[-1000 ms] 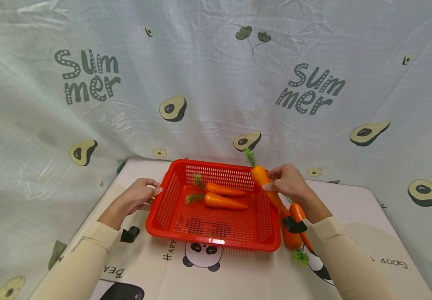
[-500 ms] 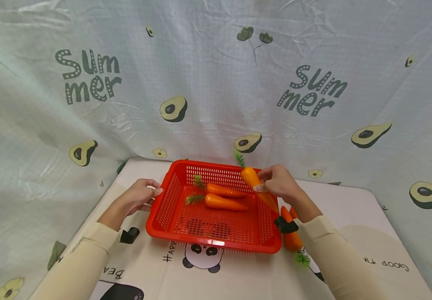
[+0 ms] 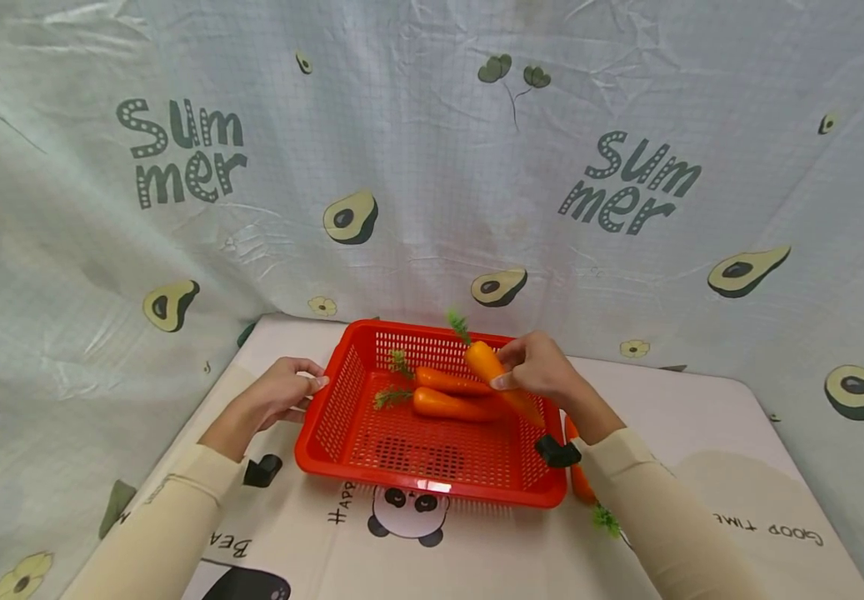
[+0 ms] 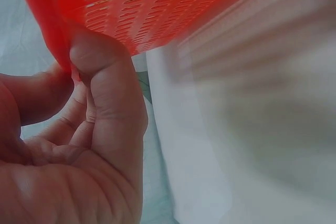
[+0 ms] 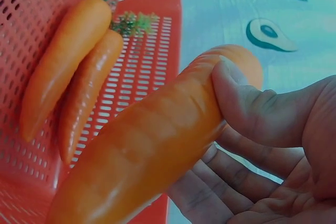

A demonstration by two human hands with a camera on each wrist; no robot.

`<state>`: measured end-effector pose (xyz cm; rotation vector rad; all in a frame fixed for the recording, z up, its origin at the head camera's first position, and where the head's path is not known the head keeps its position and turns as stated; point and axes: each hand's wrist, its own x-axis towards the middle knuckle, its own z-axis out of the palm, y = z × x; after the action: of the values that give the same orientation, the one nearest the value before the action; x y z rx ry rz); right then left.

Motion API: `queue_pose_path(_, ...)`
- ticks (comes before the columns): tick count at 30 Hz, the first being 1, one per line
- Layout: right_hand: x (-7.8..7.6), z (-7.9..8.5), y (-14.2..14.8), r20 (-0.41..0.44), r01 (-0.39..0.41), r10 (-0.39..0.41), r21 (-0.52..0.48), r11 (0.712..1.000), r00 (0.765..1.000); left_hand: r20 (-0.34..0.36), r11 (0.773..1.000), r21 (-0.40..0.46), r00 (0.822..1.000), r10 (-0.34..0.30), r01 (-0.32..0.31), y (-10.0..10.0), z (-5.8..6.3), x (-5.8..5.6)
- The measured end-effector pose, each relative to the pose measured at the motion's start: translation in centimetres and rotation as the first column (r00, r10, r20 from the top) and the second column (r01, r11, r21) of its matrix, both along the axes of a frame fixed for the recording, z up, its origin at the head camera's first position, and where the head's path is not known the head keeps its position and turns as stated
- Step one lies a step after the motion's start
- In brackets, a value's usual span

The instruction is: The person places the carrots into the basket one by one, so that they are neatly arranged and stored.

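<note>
A red plastic basket (image 3: 432, 487) with slotted walls stands on the table. My left hand (image 3: 282, 392) pinches its left rim between thumb and index finger, as the left wrist view shows up close. Over the basket's right part, my right hand (image 3: 540, 367) grips an orange carrot (image 5: 152, 135) with a green leafy top, thumb on one side and fingers on the other. This carrot slants, its leafy end up and toward the back. Two more carrots lie side by side on the basket floor, the nearer carrot (image 3: 450, 406) and the farther carrot (image 3: 439, 380), leaves to the left.
Outside the basket's right wall lies another carrot (image 3: 581, 483), partly hidden by my right wrist, with green leaves (image 3: 606, 520) toward me. The table cover (image 3: 402, 567) has panda prints and lettering. A pale curtain (image 3: 417, 167) with avocado prints hangs behind and at both sides.
My right hand has carried its carrot leftward, from the basket's right rim to over the inside. My left hand has stayed on the left rim, and the basket has not moved.
</note>
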<state>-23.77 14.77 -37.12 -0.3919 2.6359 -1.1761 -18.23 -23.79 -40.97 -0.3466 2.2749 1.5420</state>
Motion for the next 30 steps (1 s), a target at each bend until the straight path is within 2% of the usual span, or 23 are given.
queue_pose_path(7,-0.1,-0.1,-0.7,-0.013,-0.043,0.043,0.028,0.999,0.999,-0.002,1.0,-0.005,1.0,0.0,0.0,0.0,-0.2,-0.1)
queue_pose_path(14,-0.1,-0.2,-1.4,0.024,-0.06,0.059,0.031,0.998,0.998,-0.002,1.0,-0.008,1.0,0.005,-0.005,0.1,-0.2,-0.1)
queue_pose_path(20,-0.2,-0.6,-1.9,-0.007,-0.119,0.12,0.043,0.992,0.993,0.001,1.0,-0.018,1.0,0.011,-0.011,0.0,0.0,0.1)
queue_pose_path(30,-0.1,-1.0,-3.0,-0.011,-0.146,0.147,0.049,0.988,0.989,-0.001,1.0,-0.023,1.0,0.012,-0.012,0.0,0.0,-0.1)
